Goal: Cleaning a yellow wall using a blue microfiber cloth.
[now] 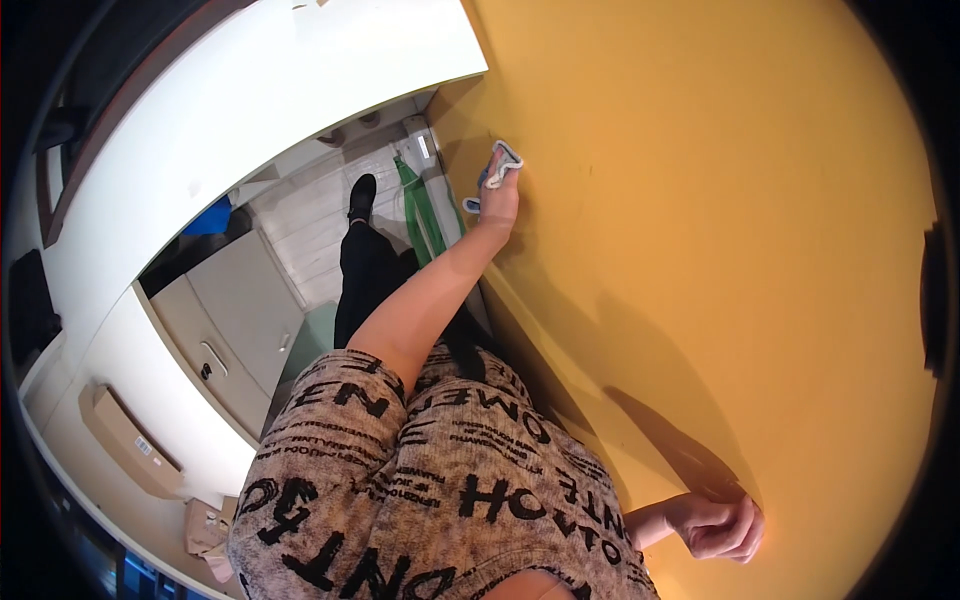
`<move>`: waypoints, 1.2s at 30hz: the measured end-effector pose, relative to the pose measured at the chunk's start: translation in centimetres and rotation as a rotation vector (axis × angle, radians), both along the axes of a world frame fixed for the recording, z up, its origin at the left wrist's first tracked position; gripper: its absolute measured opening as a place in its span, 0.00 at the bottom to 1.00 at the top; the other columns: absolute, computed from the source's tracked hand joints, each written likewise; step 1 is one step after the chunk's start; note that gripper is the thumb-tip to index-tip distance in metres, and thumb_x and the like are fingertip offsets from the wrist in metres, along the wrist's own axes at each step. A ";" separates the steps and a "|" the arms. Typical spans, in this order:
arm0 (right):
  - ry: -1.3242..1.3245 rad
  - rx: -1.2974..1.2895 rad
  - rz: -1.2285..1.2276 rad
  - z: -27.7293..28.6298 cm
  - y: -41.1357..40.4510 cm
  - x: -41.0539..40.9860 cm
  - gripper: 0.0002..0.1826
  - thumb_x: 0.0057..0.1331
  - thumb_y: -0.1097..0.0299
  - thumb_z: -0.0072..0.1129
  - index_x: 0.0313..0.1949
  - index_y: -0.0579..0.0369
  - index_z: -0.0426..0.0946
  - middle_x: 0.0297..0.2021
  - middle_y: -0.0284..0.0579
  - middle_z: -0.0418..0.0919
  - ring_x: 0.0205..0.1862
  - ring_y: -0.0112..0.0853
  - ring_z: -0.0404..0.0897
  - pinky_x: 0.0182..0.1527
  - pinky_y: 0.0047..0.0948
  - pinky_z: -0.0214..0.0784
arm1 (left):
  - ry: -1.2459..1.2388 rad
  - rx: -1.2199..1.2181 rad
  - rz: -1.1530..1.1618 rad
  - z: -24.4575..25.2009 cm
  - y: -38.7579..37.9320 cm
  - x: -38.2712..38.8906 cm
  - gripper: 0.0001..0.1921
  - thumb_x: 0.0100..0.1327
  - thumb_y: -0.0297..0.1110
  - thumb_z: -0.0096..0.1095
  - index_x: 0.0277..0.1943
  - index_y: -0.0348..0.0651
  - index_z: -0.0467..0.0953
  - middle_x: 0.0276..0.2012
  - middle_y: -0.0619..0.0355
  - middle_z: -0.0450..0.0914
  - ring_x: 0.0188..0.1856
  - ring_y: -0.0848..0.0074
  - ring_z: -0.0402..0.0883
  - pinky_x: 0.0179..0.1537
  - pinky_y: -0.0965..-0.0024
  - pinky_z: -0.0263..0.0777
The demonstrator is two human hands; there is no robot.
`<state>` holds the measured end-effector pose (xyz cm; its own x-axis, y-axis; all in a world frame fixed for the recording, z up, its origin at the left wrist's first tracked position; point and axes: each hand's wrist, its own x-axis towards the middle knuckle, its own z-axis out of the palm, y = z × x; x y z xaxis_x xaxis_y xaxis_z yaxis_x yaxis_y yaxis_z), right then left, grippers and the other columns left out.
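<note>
My left hand (500,196) is stretched out against a yellow wall-like panel (675,225), closed on a folded light cloth (505,163) with a grey-and-white edge. A bluish part of the cloth shows beside the wrist. At the lower right, my right hand (718,527) rests at the yellow surface with its fingers curled in, and no object shows in it. The shadows of both arms fall across the panel. Faint small marks show on the panel to the right of the cloth.
A white tabletop (300,97) spans the upper left. Below it are a grey cabinet (240,300) with handles, a blue item (208,217) and green fabric (421,210) by the panel's foot. A cardboard piece (131,442) and a paper bag (208,529) lie at lower left.
</note>
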<state>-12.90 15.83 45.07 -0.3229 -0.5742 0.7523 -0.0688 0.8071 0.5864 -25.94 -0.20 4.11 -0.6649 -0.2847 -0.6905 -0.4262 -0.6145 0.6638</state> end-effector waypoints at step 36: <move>-0.015 0.050 -0.054 1.1 -0.5 2.5 0.08 0.55 0.80 0.49 0.24 0.63 0.79 0.29 0.45 0.76 0.36 0.35 0.70 0.36 0.29 0.63 | 0.001 -0.434 -0.202 -5.9 -2.6 -0.9 0.25 0.61 0.29 0.53 0.63 0.42 0.65 0.53 0.42 0.75 0.53 0.54 0.75 0.52 0.68 0.68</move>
<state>-10.43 15.34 46.20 -0.3659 -0.5924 0.7177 -0.0350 0.7794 0.6255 -26.89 -2.80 -1.76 -0.7374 -0.4114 -0.5357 -0.5076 -0.1857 0.8414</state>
